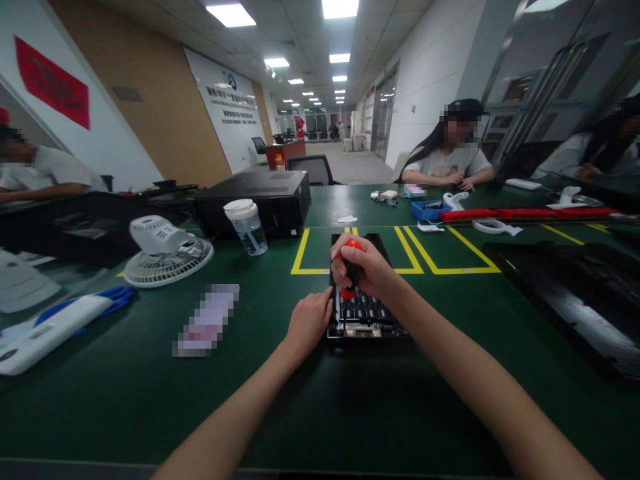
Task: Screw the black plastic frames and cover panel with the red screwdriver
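- Long office hall, ceiling lights; green table (150, 400) with yellow tape lines (453, 257).
- Right hand (367, 267): closed in a fist around a screwdriver (351, 270), which stands about upright with its red cap showing above the fingers.
- Screwdriver is over the device (367, 317); its thin shaft points down into the device and the tip is hard to make out.
- Left hand (310, 320): fingers curled, pressed against the device's left edge. Fingertips are hidden, so I can't tell if it grips or just rests.
- Device: black, flat, at table centre just past the near end of the yellow boxes. Its middle is covered by the right hand, and the inside parts are too small to read.
- Left of it: fan (167, 253) lying flat, lidded cup (246, 227), black box (265, 197), and a pixelated item (207, 320).
- Far side: blue tray (430, 210) and a seated person (450, 160) with hands on the table.
- More people at both frame edges, cut off.
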`<action>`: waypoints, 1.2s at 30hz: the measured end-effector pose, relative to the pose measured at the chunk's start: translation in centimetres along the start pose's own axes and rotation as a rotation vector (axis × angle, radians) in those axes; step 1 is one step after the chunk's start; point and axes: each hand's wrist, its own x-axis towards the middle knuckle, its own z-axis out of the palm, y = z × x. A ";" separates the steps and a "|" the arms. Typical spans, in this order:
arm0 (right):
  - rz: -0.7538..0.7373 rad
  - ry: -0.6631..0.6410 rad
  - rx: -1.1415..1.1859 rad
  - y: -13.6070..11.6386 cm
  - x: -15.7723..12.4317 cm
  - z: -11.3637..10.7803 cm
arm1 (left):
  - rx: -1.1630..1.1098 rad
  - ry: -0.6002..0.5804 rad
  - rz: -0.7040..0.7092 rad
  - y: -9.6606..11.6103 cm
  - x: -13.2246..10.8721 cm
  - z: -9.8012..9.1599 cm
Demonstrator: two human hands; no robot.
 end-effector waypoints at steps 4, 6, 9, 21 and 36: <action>-0.011 -0.020 0.016 0.1 0.0 0.0 | 0.001 0.001 0.007 0.0 0.0 0.1; -0.017 -0.041 0.042 0.1 0.0 0.0 | -0.003 -0.003 0.008 0.0 0.0 0.1; -0.023 -0.077 0.098 0.1 0.1 -0.1 | 0.002 -0.011 0.003 0.0 0.0 0.0; 0.044 -0.133 0.206 0.0 0.2 -0.5 | 0.012 -0.002 0.006 -0.1 0.0 0.2; 0.082 -0.221 0.229 -0.6 0.1 -0.7 | 0.014 -0.006 -0.001 -0.1 0.0 0.3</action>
